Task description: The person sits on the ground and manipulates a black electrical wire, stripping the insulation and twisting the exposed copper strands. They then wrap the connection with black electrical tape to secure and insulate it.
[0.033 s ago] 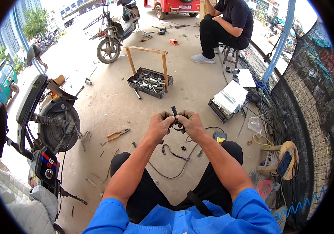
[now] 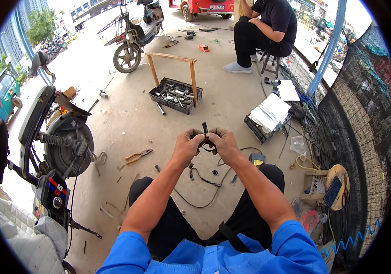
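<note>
Black strip (image 2: 205,128) rises between my 2 sets of fingertips, with a dark curve of it showing just below them. I judge the handling to be partway: it is gripped but not set down, and how much is left I cannot tell. Left of my fingers and nearer me, orange-handled pliers (image 2: 138,156) lie untouched. My left hand (image 2: 188,144) has thumb and fingers closed on the strip. Below my fingers, a short wire (image 2: 209,182) lies loose, inside the bend of a longer black cable (image 2: 198,207). My right hand (image 2: 223,142) pinches the strip too, thumb and fingers together. Right of my fingers sits a dark box with a yellow label (image 2: 257,159).
</note>
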`<action>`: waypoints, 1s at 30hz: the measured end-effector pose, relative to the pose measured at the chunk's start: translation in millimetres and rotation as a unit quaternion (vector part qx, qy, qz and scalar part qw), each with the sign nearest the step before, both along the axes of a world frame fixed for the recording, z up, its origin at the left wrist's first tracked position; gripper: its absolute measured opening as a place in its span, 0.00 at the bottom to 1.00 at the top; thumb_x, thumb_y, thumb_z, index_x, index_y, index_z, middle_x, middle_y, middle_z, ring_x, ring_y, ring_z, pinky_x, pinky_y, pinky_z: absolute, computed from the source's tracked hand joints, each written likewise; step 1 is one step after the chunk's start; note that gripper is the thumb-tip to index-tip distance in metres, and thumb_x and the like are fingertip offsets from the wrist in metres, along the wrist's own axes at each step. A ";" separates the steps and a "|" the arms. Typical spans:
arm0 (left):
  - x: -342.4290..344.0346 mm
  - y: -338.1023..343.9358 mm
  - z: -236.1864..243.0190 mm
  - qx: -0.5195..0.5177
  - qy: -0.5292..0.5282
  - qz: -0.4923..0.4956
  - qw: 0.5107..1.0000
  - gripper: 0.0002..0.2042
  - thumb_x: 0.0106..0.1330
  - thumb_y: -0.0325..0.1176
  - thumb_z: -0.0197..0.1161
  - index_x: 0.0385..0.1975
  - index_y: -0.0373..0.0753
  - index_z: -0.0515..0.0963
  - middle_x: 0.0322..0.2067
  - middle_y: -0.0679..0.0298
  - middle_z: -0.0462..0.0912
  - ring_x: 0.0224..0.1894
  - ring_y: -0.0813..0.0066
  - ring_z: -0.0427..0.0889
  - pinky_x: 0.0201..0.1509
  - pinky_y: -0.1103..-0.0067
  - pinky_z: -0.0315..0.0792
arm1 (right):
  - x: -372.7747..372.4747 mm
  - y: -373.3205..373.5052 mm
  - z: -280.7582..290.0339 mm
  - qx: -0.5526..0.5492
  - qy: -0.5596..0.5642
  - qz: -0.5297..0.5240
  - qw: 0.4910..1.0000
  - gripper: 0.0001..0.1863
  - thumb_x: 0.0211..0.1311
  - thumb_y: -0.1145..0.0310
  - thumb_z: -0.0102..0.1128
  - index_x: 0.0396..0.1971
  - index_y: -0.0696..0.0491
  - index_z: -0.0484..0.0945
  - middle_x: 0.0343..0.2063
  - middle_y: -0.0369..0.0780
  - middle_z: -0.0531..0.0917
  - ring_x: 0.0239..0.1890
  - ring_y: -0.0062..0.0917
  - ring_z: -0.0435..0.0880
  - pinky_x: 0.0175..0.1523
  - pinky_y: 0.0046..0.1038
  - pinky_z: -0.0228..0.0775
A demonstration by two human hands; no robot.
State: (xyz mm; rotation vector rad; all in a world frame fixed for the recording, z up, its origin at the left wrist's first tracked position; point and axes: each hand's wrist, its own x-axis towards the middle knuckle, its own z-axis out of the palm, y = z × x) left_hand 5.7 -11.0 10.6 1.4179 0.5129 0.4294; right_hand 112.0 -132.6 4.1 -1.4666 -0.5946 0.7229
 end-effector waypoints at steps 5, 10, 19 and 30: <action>-0.9 -0.5 -5.2 -0.033 -0.034 0.009 0.999 0.07 0.65 0.31 0.59 0.32 0.33 0.79 0.22 0.69 0.75 0.20 0.86 0.68 0.21 0.86 0.62 | -4.1 2.1 3.7 0.018 0.022 -0.019 0.999 0.10 0.65 0.65 0.58 0.34 0.57 0.81 0.27 0.35 0.83 0.27 0.15 0.76 0.25 0.20 0.68; 0.0 3.8 -7.0 -0.092 -0.083 0.025 0.992 0.08 0.68 0.32 0.61 0.34 0.32 0.78 0.26 0.66 0.77 0.22 0.83 0.72 0.23 0.84 0.67 | 3.7 1.8 0.2 0.048 0.032 -0.035 0.998 0.10 0.66 0.64 0.59 0.33 0.56 0.81 0.25 0.33 0.81 0.24 0.13 0.75 0.23 0.18 0.66; -0.2 1.7 -3.2 -0.009 -0.062 0.008 0.998 0.13 0.67 0.36 0.67 0.39 0.30 0.82 0.26 0.65 0.81 0.23 0.83 0.75 0.22 0.85 0.70 | 1.3 0.9 2.5 0.020 -0.032 -0.037 0.999 0.11 0.65 0.65 0.62 0.34 0.59 0.82 0.24 0.34 0.81 0.23 0.14 0.76 0.23 0.19 0.68; 0.8 4.6 -6.2 0.019 -0.024 0.009 0.999 0.11 0.68 0.33 0.62 0.32 0.30 0.83 0.21 0.67 0.79 0.20 0.84 0.73 0.20 0.84 0.67 | -1.9 0.5 2.6 0.004 -0.068 -0.012 0.998 0.11 0.64 0.66 0.61 0.33 0.60 0.82 0.23 0.34 0.81 0.22 0.14 0.75 0.23 0.20 0.69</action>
